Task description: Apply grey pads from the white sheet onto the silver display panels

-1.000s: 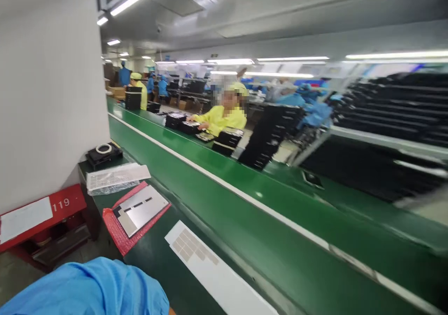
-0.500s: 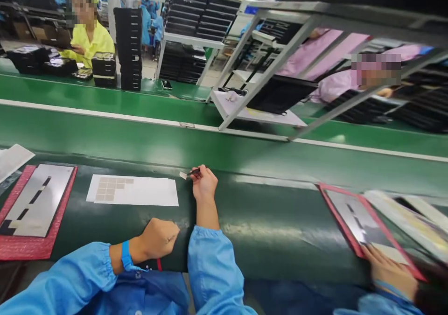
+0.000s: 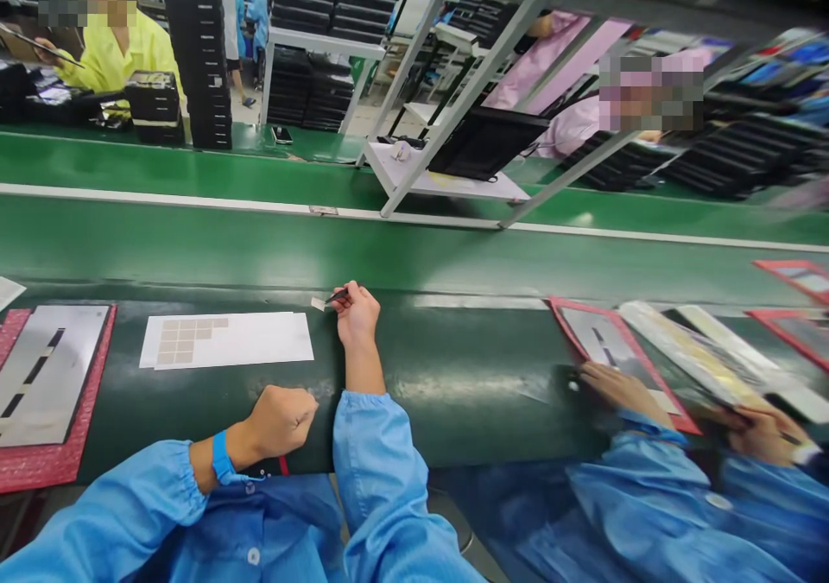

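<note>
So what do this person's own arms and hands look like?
The left sleeve and right sleeve are loose light-blue smock cloth, the left gathered at an elastic cuff. A blue wristband circles the left wrist. The left hand and right hand are bare, with no gloves.

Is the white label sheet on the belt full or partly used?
Partly used. The white backing sheet holds beige labels only in a block at its left end; the rest is bare.
</note>
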A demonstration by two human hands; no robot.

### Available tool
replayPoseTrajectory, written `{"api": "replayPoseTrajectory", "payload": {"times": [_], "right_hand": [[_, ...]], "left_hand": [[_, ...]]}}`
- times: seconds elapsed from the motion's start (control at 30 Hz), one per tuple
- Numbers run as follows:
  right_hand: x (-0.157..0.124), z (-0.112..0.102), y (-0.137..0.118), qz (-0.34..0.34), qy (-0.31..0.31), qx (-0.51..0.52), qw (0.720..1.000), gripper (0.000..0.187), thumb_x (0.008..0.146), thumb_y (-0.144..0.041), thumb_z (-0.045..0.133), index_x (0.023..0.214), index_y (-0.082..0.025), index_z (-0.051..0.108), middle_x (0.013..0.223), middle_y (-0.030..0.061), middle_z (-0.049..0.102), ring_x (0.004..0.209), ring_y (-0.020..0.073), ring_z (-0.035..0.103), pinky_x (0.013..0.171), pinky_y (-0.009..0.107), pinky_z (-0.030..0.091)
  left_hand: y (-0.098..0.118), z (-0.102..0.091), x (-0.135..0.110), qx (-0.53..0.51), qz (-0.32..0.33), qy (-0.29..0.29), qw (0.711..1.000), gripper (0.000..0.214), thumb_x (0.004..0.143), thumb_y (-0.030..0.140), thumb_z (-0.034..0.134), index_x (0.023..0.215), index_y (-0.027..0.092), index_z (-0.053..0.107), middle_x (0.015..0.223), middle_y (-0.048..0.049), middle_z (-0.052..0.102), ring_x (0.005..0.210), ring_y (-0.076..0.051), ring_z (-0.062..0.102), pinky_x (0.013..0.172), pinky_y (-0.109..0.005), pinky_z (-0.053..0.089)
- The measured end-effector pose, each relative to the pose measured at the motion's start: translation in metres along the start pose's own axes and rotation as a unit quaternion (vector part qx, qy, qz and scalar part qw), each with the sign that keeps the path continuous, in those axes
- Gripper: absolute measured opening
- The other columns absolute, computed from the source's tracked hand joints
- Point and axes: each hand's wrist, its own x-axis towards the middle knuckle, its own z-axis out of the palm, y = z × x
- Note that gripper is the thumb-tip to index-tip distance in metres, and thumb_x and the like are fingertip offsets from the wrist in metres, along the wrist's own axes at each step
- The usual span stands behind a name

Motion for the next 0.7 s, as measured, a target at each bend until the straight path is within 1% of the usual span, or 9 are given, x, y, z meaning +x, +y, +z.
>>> {"api": "replayPoseTrajectory", "payload": {"times": [0.13,0.3,0.43,0.6,0.7], "right_hand": [[-0.002,0.002,-0.001,0.004,0.001,0.002,1.000,0.022,0.113,-0.027,0.062,0.103,-0.009,0.056,0.092,0.0053,0.064,0.070,0.0087,0.061,0.060,0.015,0.051],[-0.007,0.003,-0.003,0.011,-0.004,0.008,1.000,0.023,0.112,-0.028,0.065,0.104,-0.009,0.056,0.091,0.0047,0.064,0.070,0.0088,0.060,0.060,0.015,0.051],[-0.013,0.005,-0.007,0.020,-0.012,0.015,1.000,0.021,0.113,-0.028,0.061,0.105,-0.009,0.055,0.091,0.0050,0.064,0.068,0.0084,0.060,0.059,0.015,0.051],[-0.025,0.014,-0.014,0.014,-0.033,0.025,0.999,0.032,0.108,-0.040,0.070,0.106,-0.014,0.051,0.089,0.0042,0.065,0.064,0.0095,0.059,0.055,0.015,0.050],[-0.044,0.021,-0.017,0.014,-0.065,0.026,0.997,0.034,0.104,-0.042,0.073,0.107,-0.016,0.051,0.088,0.0050,0.066,0.064,0.0117,0.060,0.054,0.017,0.051]], "left_hand": [[0.001,-0.002,0.002,-0.004,-0.004,0.005,1.000,0.037,0.102,0.014,0.051,0.068,0.022,0.042,0.061,0.0040,0.043,0.054,-0.012,0.034,0.057,-0.031,0.022],[0.000,-0.003,0.002,-0.008,-0.012,0.009,1.000,0.037,0.102,0.015,0.052,0.067,0.022,0.040,0.061,0.0042,0.043,0.053,-0.011,0.032,0.056,-0.031,0.021],[0.000,-0.002,0.002,-0.005,-0.017,0.011,1.000,0.038,0.102,0.016,0.052,0.067,0.022,0.039,0.060,0.0045,0.042,0.053,-0.011,0.032,0.056,-0.031,0.022],[-0.001,-0.005,0.003,-0.014,-0.014,0.024,1.000,0.040,0.103,0.018,0.051,0.067,0.023,0.036,0.060,0.0049,0.041,0.054,-0.011,0.031,0.056,-0.029,0.023],[-0.003,-0.013,0.006,-0.025,-0.015,0.028,0.999,0.041,0.105,0.019,0.049,0.068,0.023,0.032,0.060,0.0052,0.039,0.054,-0.011,0.030,0.056,-0.030,0.022]]}}
